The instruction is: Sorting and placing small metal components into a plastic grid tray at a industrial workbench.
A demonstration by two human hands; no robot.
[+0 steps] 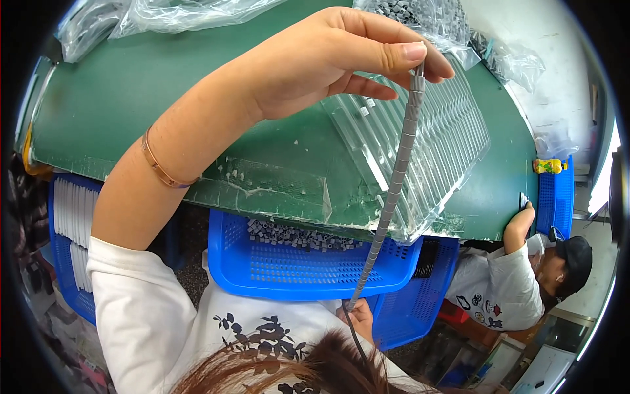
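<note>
My left hand is raised over the green table, pinching the top end of a thin rod strung with grey ring-shaped pieces between thumb and fingers. The strung rod slants down toward me, passing in front of a clear ridged plastic tray and a blue basket. Near my body, my right hand is closed around its lower end; a thin dark length runs on below that hand. The blue basket at the table's front edge holds many small loose grey pieces.
Bags of grey pieces lie at the back of the green table. At left, a blue crate holds white strips. Another blue basket sits lower right. A co-worker in a black cap works at the right.
</note>
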